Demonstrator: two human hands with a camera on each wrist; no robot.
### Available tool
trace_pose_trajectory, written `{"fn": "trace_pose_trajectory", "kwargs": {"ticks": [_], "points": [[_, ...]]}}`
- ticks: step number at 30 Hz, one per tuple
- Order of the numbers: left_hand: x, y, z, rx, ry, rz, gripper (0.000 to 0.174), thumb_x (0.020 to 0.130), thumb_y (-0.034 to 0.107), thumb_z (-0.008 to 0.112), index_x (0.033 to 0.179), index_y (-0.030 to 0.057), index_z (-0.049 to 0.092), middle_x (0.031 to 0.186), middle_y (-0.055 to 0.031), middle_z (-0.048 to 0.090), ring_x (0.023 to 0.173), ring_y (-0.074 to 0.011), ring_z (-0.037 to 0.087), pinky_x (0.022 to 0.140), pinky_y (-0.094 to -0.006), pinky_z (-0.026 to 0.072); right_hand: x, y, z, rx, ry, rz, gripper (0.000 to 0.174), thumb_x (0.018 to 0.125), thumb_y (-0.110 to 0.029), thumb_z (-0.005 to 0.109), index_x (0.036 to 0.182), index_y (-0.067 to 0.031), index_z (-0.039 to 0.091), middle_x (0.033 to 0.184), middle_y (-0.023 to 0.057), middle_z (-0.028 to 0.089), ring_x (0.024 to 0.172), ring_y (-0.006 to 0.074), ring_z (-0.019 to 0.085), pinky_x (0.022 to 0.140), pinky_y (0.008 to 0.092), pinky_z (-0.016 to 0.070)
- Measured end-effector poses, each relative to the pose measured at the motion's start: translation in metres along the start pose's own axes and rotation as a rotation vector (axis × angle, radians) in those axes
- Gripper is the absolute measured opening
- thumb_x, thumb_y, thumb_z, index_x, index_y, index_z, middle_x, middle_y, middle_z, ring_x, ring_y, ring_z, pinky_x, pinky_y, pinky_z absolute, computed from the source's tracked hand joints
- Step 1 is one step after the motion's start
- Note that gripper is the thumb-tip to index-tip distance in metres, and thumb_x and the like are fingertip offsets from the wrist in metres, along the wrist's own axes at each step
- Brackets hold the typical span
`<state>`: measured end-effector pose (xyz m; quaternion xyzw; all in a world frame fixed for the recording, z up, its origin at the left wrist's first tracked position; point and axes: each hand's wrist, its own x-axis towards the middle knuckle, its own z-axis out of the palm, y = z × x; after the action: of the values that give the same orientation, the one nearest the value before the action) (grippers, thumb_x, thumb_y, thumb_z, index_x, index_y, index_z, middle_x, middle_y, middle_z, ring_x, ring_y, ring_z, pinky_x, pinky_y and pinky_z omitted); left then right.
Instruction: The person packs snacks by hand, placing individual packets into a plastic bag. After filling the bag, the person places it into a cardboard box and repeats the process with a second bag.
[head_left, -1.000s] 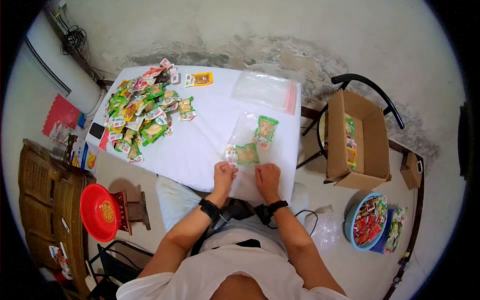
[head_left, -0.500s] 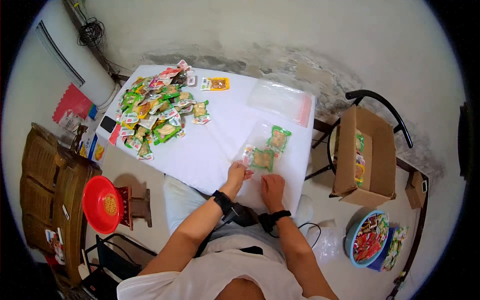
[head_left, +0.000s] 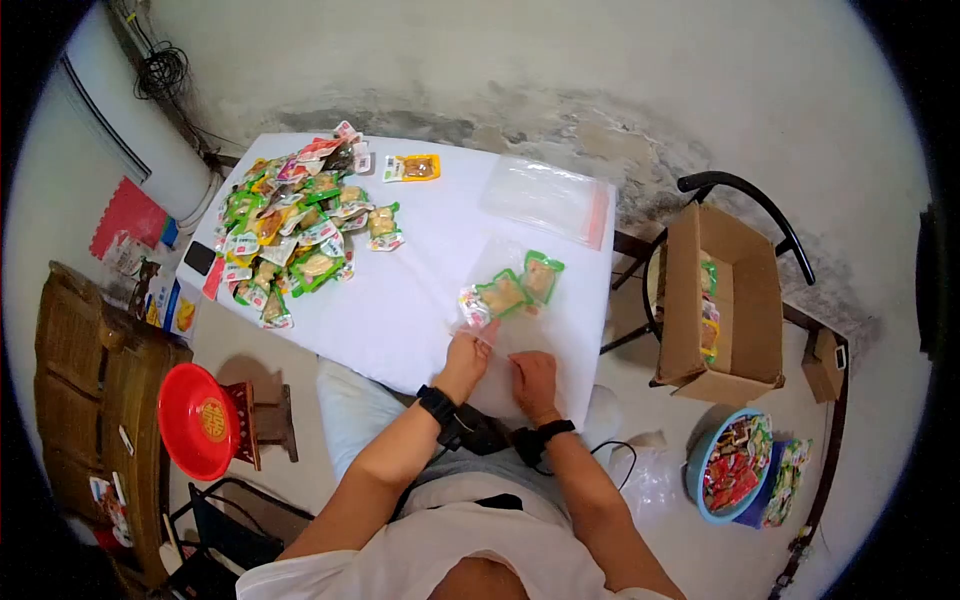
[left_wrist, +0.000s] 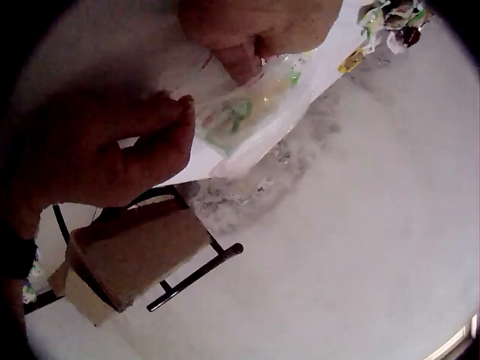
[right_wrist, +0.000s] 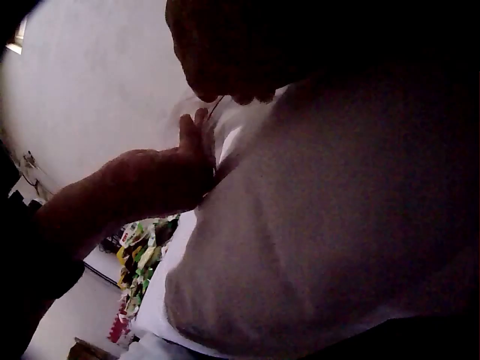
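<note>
A clear bag [head_left: 478, 278] with two green-edged food packets [head_left: 503, 292] inside lies near the table's right front. The left hand [head_left: 468, 362] holds its near edge, fingers pointing up over the plastic; in the left wrist view this hand [left_wrist: 259, 34] is at the top, thumb and finger on the film. Beside it, the right hand [head_left: 536, 382] pinches the same edge with curled fingers, seen also as the dark hand [left_wrist: 127, 150] in the left wrist view. The right wrist view has the left hand [right_wrist: 157, 176] below the dark right hand [right_wrist: 232, 52].
A heap of packets [head_left: 290, 225] covers the table's left; one yellow packet [head_left: 412, 168] lies apart. Flat clear bags [head_left: 545, 200] lie at the back right. Right of the table are a cardboard box [head_left: 745, 310] on a chair and a blue basin [head_left: 695, 475] of packets.
The two packets in the bag have tilted and come closer together. The left hand's fingers now reach farther up over the bag's near edge. The head view has shifted slightly.
</note>
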<state>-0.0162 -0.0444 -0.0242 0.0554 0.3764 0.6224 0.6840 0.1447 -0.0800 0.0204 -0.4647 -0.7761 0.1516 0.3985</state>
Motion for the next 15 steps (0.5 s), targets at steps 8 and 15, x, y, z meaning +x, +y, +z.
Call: {"fn": "trace_pose_trajectory", "kwargs": {"ticks": [8, 15], "points": [[-0.020, -0.003, 0.045, 0.035, -0.009, -0.091, 0.024, 0.093, 0.019, 0.050, 0.111, 0.0018, 0.049, 0.095, -0.0092, 0.059, 0.084, -0.0160, 0.057, 0.071, -0.0282, 0.0475, 0.002, -0.002, -0.011, -0.037, 0.036, -0.054, 0.014, 0.077, -0.003, 0.060, 0.090, -0.0071, 0.059, 0.087, 0.0088, 0.059, 0.085, 0.0284, 0.056, 0.081, 0.0399, 0.0378], [0.021, -0.002, 0.026, 0.471, -0.163, -0.362, 0.022, 0.093, 0.028, 0.051, 0.101, 0.0081, 0.057, 0.085, -0.0048, 0.064, 0.069, -0.0162, 0.062, 0.056, -0.0289, 0.0486, 0.007, -0.009, -0.025, -0.020, 0.019, -0.055, 0.013, 0.077, -0.003, 0.060, 0.089, -0.0067, 0.058, 0.088, 0.0091, 0.058, 0.085, 0.0284, 0.055, 0.080, 0.0393, 0.0381]]}}
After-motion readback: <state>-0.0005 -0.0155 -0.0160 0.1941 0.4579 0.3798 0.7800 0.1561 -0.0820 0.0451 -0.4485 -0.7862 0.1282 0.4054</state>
